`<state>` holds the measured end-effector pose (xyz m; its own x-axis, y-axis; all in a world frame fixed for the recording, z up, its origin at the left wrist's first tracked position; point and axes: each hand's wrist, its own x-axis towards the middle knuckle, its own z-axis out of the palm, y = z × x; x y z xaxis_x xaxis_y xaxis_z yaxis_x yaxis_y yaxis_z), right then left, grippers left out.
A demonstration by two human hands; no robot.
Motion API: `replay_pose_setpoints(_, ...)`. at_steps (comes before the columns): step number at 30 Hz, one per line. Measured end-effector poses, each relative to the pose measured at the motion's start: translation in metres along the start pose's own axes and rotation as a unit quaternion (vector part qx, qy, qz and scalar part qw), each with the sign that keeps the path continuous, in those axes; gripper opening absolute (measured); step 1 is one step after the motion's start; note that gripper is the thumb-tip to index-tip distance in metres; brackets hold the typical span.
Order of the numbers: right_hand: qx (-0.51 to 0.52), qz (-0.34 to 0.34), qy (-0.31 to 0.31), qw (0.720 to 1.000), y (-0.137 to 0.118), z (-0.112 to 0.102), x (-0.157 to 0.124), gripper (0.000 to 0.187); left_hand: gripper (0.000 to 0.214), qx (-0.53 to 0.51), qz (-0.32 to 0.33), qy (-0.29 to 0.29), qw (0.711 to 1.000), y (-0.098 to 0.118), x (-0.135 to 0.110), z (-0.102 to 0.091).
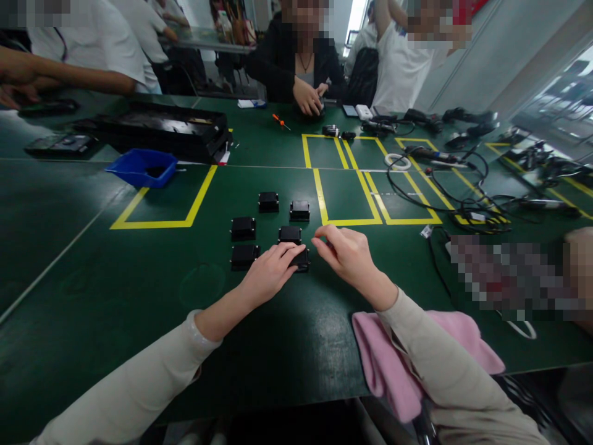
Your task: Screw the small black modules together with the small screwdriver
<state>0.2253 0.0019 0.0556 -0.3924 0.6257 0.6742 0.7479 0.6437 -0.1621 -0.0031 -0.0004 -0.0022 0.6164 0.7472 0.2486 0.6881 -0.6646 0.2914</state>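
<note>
Several small black boxes with metallic pins at their sides stand in two loose columns on the green table. My left hand (273, 270) holds the nearest right box (302, 260), with the thumb at its front and the fingers over its top, partly hiding it. Just behind it is another black box (290, 234), close to my fingertips. My right hand (346, 254) hovers right of the held box, apart from it, thumb and forefinger curled into a pinch. What lies between them is too small to make out. Left of my left hand sits another box (245, 255).
A blue tray (143, 168) stands at the left before a large black case (167, 130). Cables (435, 185) and a white ring (397, 162) lie right, over yellow tape outlines. A pink cloth (393, 364) lies under my right forearm. A person (303, 68) works opposite.
</note>
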Motion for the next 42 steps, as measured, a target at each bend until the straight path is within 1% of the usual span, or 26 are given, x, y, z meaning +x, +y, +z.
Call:
replay_pose_setpoints(3, 0.003, 0.008, -0.006, 1.0, 0.0003, 0.0005, -0.0002, 0.024, 0.047, -0.006, -0.003, 0.001, 1.0, -0.0005, 0.0, 0.0007)
replay_pose_setpoints(9, 0.018, -0.012, 0.013, 1.0, 0.0006, 0.0002, 0.0003, 0.024, 0.048, -0.018, -0.008, -0.003, 1.0, -0.0003, 0.0004, 0.0014)
replay_pose_setpoints(14, 0.006, -0.007, -0.004, 1.0, 0.0021, -0.0001, -0.0009, 0.023, 0.047, -0.01, -0.008, -0.002, 1.0, -0.0002, 0.0, 0.0016)
replay_pose_setpoints(21, 0.018, -0.01, 0.002, 1.0, -0.0001, 0.0001, -0.0002, 0.021, 0.047, -0.013, -0.011, -0.01, 1.0, 0.0006, 0.0008, 0.0002)
replay_pose_setpoints(24, 0.005, -0.02, 0.009, 1.0, 0.0011, -0.0005, -0.0007, 0.025, 0.047, -0.011, -0.011, -0.009, 1.0, 0.0004, 0.0008, 0.0001)
replay_pose_setpoints(30, 0.014, 0.0, 0.0, 1.0, 0.002, 0.001, -0.0013, 0.022, 0.048, -0.009, -0.004, 0.003, 1.0, -0.0001, 0.0007, 0.0008)
replay_pose_setpoints(36, 0.011, -0.006, 0.015, 1.0, 0.0022, -0.0004, -0.0011, 0.022, 0.046, -0.005, -0.007, -0.006, 1.0, 0.0009, 0.002, 0.0008)
replay_pose_setpoints(42, 0.017, 0.006, 0.0, 1.0, 0.0035, 0.0006, -0.0027, 0.021, 0.047, -0.013, -0.004, -0.002, 1.0, -0.0001, 0.0013, 0.0015)
